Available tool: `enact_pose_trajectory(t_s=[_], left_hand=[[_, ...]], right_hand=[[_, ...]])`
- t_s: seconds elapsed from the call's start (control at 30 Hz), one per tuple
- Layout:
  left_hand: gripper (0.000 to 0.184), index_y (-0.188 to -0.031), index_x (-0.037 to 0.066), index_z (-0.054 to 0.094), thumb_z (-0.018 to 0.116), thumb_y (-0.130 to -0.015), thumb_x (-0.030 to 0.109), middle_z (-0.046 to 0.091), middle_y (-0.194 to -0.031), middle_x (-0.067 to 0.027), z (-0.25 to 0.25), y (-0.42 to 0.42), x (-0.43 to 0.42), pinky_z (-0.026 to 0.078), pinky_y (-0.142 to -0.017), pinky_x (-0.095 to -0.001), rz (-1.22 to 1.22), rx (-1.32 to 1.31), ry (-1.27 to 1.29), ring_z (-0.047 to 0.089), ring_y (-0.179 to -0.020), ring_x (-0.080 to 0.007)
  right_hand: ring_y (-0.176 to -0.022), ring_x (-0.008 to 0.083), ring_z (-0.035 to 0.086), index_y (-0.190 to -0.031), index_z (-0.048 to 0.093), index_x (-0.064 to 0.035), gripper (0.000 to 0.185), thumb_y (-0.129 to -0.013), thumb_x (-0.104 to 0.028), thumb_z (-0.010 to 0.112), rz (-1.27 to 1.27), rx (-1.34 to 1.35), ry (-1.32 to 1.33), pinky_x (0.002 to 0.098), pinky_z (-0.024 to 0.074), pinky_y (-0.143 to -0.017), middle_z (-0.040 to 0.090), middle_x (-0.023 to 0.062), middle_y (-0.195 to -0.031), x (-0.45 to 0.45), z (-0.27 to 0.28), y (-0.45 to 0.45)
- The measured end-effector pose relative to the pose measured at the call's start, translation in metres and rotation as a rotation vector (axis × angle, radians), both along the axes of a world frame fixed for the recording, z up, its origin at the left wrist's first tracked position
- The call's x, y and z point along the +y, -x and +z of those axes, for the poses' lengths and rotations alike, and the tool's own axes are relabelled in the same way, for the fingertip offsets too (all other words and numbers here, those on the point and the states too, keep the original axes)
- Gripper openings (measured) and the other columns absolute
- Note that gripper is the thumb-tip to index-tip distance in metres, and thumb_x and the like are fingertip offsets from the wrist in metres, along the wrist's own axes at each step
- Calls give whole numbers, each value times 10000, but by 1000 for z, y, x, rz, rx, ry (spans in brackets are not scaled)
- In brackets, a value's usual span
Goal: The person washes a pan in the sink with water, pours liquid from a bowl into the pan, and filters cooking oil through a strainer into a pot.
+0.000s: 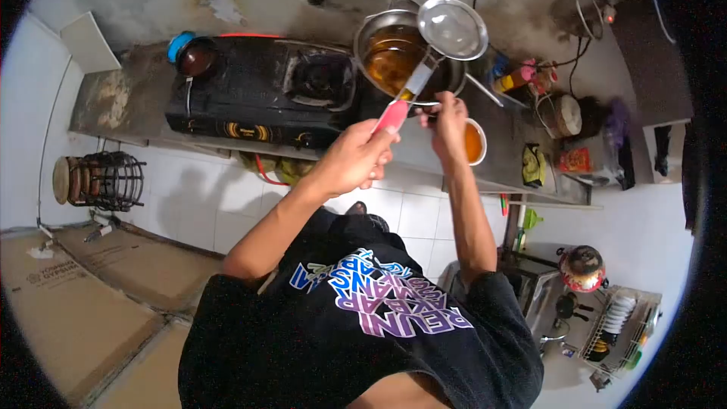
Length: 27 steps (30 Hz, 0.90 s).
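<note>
My left hand (356,153) is wrapped round the pink handle of a strainer (453,28). The strainer's round mesh head is raised over the far right rim of a metal pan (361,60) with brown, oil-like liquid (391,53) in it. At the pan's near right rim is my right hand (448,117), its fingers curled, close to the strainer's handle. What those fingers hold, if anything, is hard to make out. Just beside and partly behind the right wrist stands a white bowl (483,136) of orange liquid (472,142).
Left of the pan is a black gas stove (250,87); a small dark pan (197,59) sits at its left end. A pale stick-like utensil (485,91) lies right of the pan. Farther right are bottles (515,77), a yellow-black packet (533,165) and a red packet (575,160).
</note>
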<state>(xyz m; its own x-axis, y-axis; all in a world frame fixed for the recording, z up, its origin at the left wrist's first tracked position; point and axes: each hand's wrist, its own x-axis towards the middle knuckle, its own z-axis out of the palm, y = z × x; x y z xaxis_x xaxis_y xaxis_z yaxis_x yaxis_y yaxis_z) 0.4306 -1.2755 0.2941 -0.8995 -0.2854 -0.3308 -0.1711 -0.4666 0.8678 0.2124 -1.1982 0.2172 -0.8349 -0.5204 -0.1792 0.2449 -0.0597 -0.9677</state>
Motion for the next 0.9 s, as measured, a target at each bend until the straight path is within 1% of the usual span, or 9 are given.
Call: enact_pose_trajectory(t_s=[0.1, 0.13, 0.17, 0.3, 0.37, 0.43, 0.57, 0.67, 0.9], left_hand=[[301, -1024, 48, 479, 415, -998, 341, 363, -647, 49, -14, -24, -31, 266, -358, -181, 98, -49, -31, 307, -449, -16], [292, -1022, 60, 484, 429, -994, 345, 358, -635, 54, -17, -30, -40, 257, -361, -184, 126, -86, -1, 299, -444, -14], [292, -1022, 60, 484, 429, -994, 345, 358, -635, 54, -21, -35, -49, 257, -361, -184, 131, -89, 6, 299, -444, -14], [286, -1004, 79, 489, 458, -981, 362, 348, -619, 69, -48, -53, -84, 257, -366, -180, 260, -176, -18, 304, -449, -10], [261, -1002, 59, 476, 443, -983, 317, 385, -642, 39, -61, -61, -99, 277, -360, -202, 314, -207, -32, 342, -453, -32], [256, -1004, 68, 477, 443, -983, 321, 381, -643, 43, -70, -68, -111, 276, -367, -200, 319, -207, -43, 337, -457, -31], [247, -1000, 89, 481, 448, -979, 332, 374, -640, 49, -79, -75, -129, 273, -375, -199, 360, -238, -28, 330, -458, -29], [244, -994, 95, 486, 458, -975, 337, 367, -634, 52, -82, -75, -140, 269, -376, -195, 377, -248, -36, 330, -462, -27], [241, -995, 96, 489, 460, -975, 335, 367, -631, 52, -79, -68, -157, 261, -376, -192, 353, -273, -12, 322, -457, -24]], right_hand=[[-490, 221, 578, -890, 373, -19, 215, -891, -179, 516, 134, -75, 59, 317, 445, -366, 455, 74, -684, -55, -44, -20], [-473, 219, 576, -885, 355, -33, 221, -895, -183, 516, 57, -100, 59, 316, 445, -359, 463, 73, -652, -74, -49, -36], [-461, 218, 575, -897, 338, -44, 226, -899, -184, 515, 78, -120, 39, 320, 460, -369, 506, 96, -639, -90, -59, -44], [-452, 220, 573, -917, 328, -47, 218, -907, -181, 500, 109, -158, 85, 318, 483, -389, 577, 163, -691, -142, -115, -74], [-465, 219, 580, -926, 331, -42, 202, -911, -169, 487, 122, -184, 82, 316, 487, -393, 571, 160, -683, -155, -130, -83], [-508, 222, 581, -935, 360, -35, 183, -917, -178, 472, 144, -187, 73, 313, 489, -421, 554, 133, -711, -165, -141, -88], [-508, 211, 582, -953, 393, -30, 178, -922, -187, 470, 180, -216, 68, 309, 498, -436, 583, 147, -708, -176, -153, -86], [-511, 201, 583, -959, 416, -26, 176, -926, -191, 469, 143, -216, 118, 311, 502, -442, 591, 146, -711, -183, -171, -83], [-521, 200, 594, -977, 421, -21, 159, -926, -165, 465, 47, -224, 130, 307, 510, -437, 586, 133, -722, -194, -186, -77]])
